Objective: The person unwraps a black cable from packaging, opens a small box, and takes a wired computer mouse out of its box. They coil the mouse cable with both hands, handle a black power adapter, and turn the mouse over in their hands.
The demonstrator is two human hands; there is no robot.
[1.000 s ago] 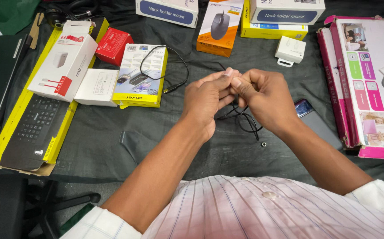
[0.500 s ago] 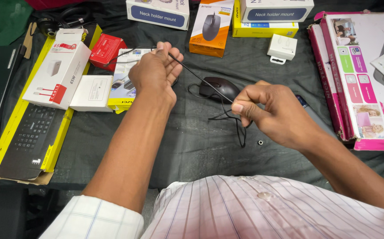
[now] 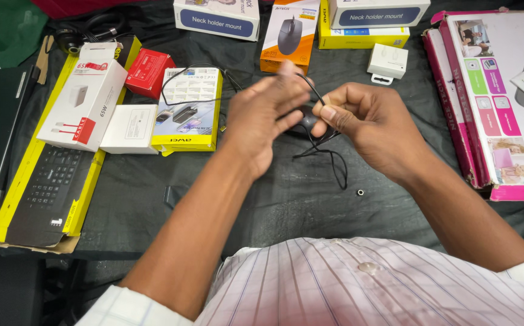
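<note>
Cable (image 3: 328,158) loops hang below the right hand (image 3: 370,127) pinching it; left hand (image 3: 268,118) blurred, grip unclear.

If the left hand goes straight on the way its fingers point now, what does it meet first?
Probably the orange mouse box: the left hand points up and away toward it, though the thin black cable it handles crosses first; depth is unclear.

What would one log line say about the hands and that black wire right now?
left hand: fingers on thin black cable | right hand: pinching cable, loop hanging below | black mouse partly hidden behind hands | surface: dark cloth
</note>
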